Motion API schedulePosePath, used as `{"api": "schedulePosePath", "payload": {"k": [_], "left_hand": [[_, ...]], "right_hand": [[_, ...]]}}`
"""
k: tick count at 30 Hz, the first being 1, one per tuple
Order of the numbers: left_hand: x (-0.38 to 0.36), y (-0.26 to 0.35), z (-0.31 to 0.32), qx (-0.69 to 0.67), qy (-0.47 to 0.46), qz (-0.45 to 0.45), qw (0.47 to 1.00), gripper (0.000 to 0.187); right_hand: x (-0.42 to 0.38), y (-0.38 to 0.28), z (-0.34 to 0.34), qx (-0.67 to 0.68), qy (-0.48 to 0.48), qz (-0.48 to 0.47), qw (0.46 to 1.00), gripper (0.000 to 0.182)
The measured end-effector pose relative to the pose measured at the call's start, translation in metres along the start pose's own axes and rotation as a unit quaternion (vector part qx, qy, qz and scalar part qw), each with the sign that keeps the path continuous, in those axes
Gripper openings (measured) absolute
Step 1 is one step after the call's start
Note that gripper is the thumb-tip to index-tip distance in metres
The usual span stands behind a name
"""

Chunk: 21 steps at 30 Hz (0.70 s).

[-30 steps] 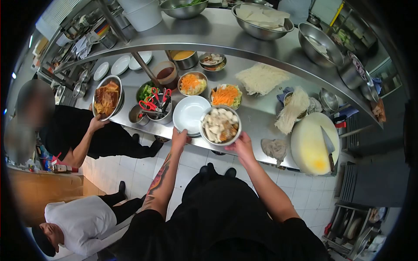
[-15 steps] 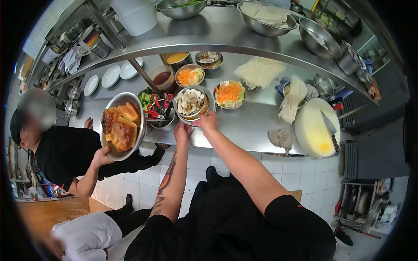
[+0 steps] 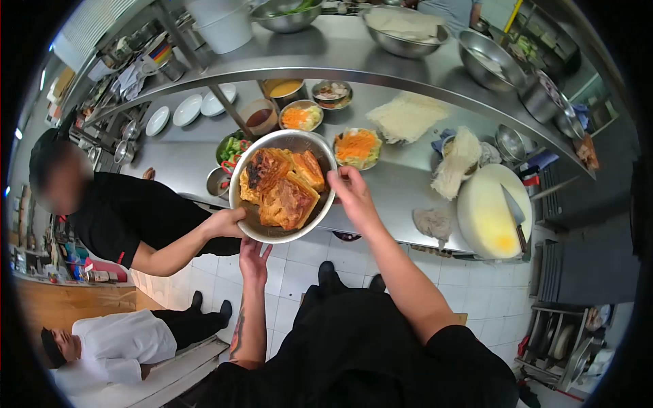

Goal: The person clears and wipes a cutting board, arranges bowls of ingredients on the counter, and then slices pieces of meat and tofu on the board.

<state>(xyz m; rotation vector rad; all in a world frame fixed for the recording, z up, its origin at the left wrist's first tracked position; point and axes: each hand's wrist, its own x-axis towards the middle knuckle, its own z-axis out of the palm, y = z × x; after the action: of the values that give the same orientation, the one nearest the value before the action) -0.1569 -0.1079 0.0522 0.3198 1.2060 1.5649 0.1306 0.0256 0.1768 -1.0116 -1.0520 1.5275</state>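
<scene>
A metal bowl (image 3: 239, 219) with large browned, golden chunks of food (image 3: 282, 190) is held up in front of me. At its left rim a co-worker's hand (image 3: 224, 223) grips it. My right hand (image 3: 355, 197) is at the opposite rim, thumb against the edge and fingers curled alongside. Below the bowl's near side, my left hand (image 3: 254, 264) reaches up with fingers apart, its fingertips right at the underside. The mushroom bowl seen earlier is hidden behind this bowl. Just beyond my right hand stands a bowl of shredded carrot and cabbage (image 3: 358, 148).
A steel counter (image 3: 394, 197) runs under a raised shelf (image 3: 326, 58). Noodles (image 3: 407, 115), a grey cloth (image 3: 432, 226) and a round cutting board (image 3: 486, 211) with a knife (image 3: 511, 204) lie rightward. The co-worker in black (image 3: 136, 211) stands close at left; another person (image 3: 129, 343) is behind.
The co-worker's bowl of browned food has moved right, in front of me. Both my hands have left the mushroom bowl; the right is now at the new bowl's rim, the left under it.
</scene>
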Motion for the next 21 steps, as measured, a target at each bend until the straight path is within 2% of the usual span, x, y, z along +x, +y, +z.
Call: {"api": "schedulePosePath", "payload": {"k": [1,3,5,6,10,12,15,19,21], "left_hand": [[-0.013,0.000,0.015,-0.013,-0.019,-0.012,1.000,0.057],[-0.030,-0.016,0.037,-0.022,-0.045,-0.027,0.998,0.054],[-0.044,-0.038,0.057,-0.099,-0.180,-0.059,0.977,0.056],[-0.054,-0.044,0.075,-0.148,-0.198,-0.076,0.966,0.058],[-0.063,-0.079,0.105,-0.179,-0.209,-0.091,0.957,0.060],[-0.069,-0.089,0.119,-0.155,-0.181,-0.096,0.966,0.049],[-0.068,-0.112,0.127,-0.113,-0.201,-0.123,0.965,0.058],[-0.060,-0.152,0.127,-0.084,-0.202,-0.161,0.962,0.053],[-0.055,-0.161,0.128,-0.091,-0.207,-0.179,0.958,0.052]], "right_hand": [[-0.003,-0.007,-0.013,0.000,0.007,-0.002,1.000,0.039],[-0.012,-0.017,-0.040,-0.081,-0.005,0.062,0.995,0.035],[-0.021,-0.022,-0.066,-0.057,0.003,0.080,0.995,0.032],[-0.024,-0.018,-0.079,-0.042,-0.004,0.096,0.994,0.031],[-0.040,0.008,-0.127,-0.033,0.010,0.096,0.995,0.022],[-0.054,0.014,-0.144,-0.031,0.035,0.095,0.994,0.018],[-0.063,0.042,-0.175,-0.048,0.064,0.083,0.993,0.018],[-0.081,0.079,-0.202,-0.001,0.112,0.123,0.986,0.018],[-0.089,0.092,-0.208,-0.052,0.118,0.093,0.987,0.015]]}}
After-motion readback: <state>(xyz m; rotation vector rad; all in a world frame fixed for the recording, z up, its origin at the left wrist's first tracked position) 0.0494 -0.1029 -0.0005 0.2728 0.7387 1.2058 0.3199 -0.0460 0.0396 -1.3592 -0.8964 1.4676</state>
